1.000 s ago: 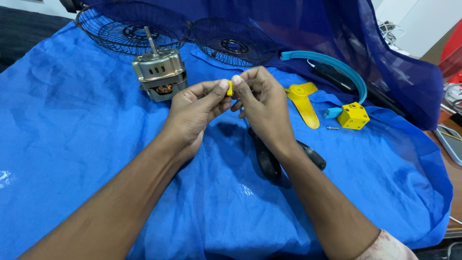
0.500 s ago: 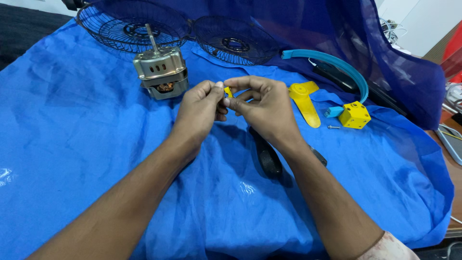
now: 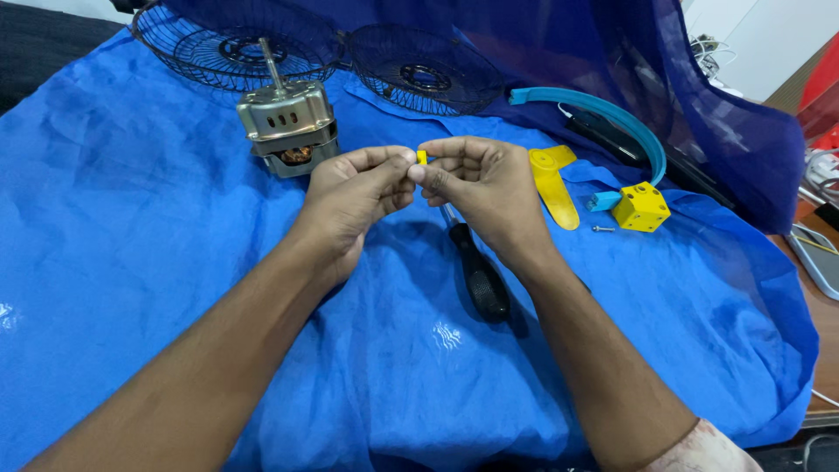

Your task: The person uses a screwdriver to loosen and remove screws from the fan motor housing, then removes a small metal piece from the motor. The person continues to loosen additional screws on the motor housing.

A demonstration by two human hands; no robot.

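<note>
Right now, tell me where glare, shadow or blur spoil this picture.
Head view: sharp overall; small glare patches on the glossy blue cloth; soft shadow under the right hand hides part of the black-handled screwdriver; the small yellow plastic piece stays clear.

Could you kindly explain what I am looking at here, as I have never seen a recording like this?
This is a single view from a camera worn on a person's head, looking down at their own two bare arms and hands; there is no robot.

The left hand and right hand meet in the middle, and together their fingertips pinch a small yellow part.

Everything lies on a blue cloth. Behind the hands stands a metal fan motor with its shaft pointing up, and beyond it lie two dark wire fan guards. Under the right hand lies a screwdriver with a black handle. To the right are a flat yellow plastic piece, a yellow cube-shaped part, a small screw and a curved light-blue strip.
</note>
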